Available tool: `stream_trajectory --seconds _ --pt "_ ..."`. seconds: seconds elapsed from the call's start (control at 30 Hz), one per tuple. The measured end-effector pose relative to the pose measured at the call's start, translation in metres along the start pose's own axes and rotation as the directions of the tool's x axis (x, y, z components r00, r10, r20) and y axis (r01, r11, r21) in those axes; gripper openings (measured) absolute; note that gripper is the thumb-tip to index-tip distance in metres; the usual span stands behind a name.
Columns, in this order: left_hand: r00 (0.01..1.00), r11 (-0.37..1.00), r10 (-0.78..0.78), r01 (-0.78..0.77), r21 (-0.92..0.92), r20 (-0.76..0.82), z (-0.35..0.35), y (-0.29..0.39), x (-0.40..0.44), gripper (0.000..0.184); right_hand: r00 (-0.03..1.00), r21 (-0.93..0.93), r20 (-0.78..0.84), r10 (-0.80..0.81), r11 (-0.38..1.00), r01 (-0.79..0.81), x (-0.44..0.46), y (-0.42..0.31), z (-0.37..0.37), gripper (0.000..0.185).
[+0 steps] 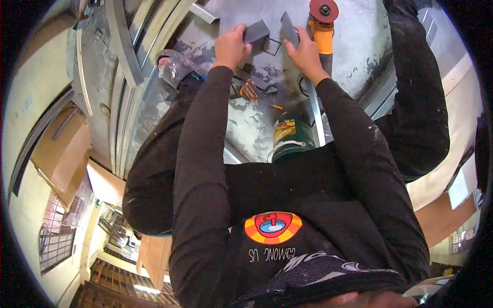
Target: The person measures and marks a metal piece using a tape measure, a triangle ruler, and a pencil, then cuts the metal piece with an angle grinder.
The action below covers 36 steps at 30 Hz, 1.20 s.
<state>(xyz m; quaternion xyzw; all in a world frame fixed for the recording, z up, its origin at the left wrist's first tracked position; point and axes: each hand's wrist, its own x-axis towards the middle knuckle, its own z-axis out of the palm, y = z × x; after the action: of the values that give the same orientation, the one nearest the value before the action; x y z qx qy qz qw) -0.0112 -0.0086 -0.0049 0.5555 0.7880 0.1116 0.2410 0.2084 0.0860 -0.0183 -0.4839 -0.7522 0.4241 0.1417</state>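
My left hand (231,47) is closed on a short grey metal tube piece (257,32), gripping it by its left end. My right hand (306,56) pinches a flat grey metal piece (289,30), held upright and apart from the other. Between the two pieces, a thin dark square outline (272,47) shows; I cannot tell whether it is a separate part. Just right of my right hand lies an orange angle grinder (323,38) with a reddish disc (324,9) facing up.
A dark green bucket (294,138) with a yellow label stands close to my body. Orange and black cable (248,90) lies on the stained floor (246,118) below my hands. Long metal profiles (123,46) run along the left, near my sandalled foot (177,68).
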Motion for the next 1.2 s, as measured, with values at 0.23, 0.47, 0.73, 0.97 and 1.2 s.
stream_trajectory --seconds 0.23,0.47,0.73,0.97,1.2 --pt "0.996 0.996 -0.072 0.074 0.044 -0.055 0.006 -0.017 0.002 0.067 0.996 -0.172 -0.005 0.085 0.982 -0.084 0.007 0.003 -0.011 0.050" --pt "0.984 0.987 -0.148 0.153 0.041 -0.096 -0.028 0.000 -0.036 0.062 0.913 -0.499 -0.066 -0.403 0.806 0.319 -0.017 -0.012 -0.003 0.062" --pt "0.936 0.957 0.051 -0.145 0.251 0.349 0.025 0.032 -0.135 0.069 0.404 -0.211 0.906 -0.125 0.695 0.688 -0.106 -0.028 0.014 0.021" --pt "0.894 0.958 -0.284 0.282 0.058 0.347 0.021 0.035 -0.123 0.057 0.398 -0.215 0.908 -0.132 0.668 0.712 -0.138 0.014 0.055 0.017" --pt "0.918 0.922 -0.381 0.386 -0.031 0.114 0.017 0.020 -0.125 0.051 0.422 -0.147 0.891 -0.170 0.771 0.620 -0.104 0.009 0.031 0.012"
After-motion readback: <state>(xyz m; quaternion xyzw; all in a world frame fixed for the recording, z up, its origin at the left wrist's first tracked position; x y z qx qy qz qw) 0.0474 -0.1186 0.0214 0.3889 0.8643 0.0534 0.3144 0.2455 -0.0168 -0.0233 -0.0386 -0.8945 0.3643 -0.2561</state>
